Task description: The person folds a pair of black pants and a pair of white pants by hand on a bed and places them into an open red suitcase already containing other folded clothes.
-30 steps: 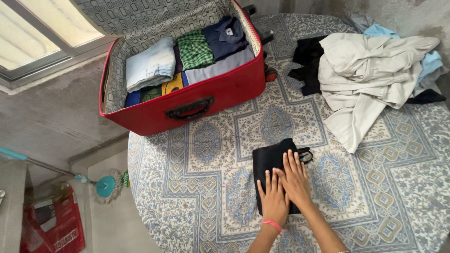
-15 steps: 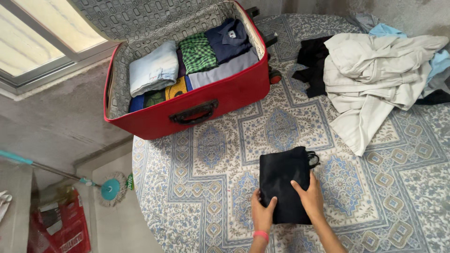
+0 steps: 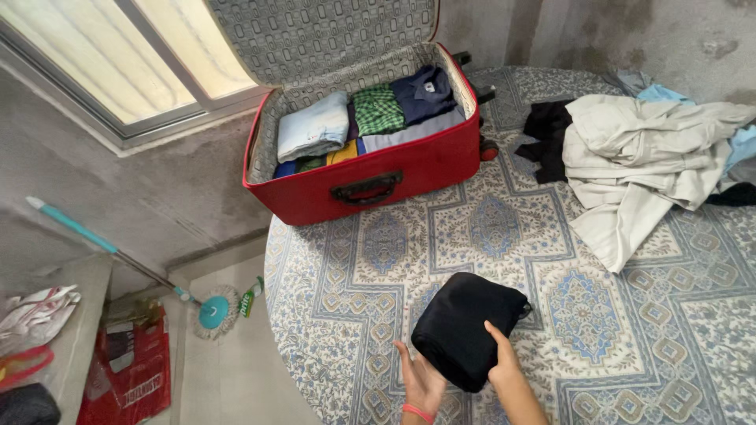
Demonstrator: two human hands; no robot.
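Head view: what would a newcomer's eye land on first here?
The open red suitcase at the bed's far edge, packed with folded clothes. Nearer, the left hand and right hand grip a folded black garment above the patterned bedsheet, with a beige clothes heap at right.

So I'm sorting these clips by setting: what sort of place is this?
Likely a bedroom at home: a bed under a patterned sheet, an open red suitcase of folded clothes, and a window.
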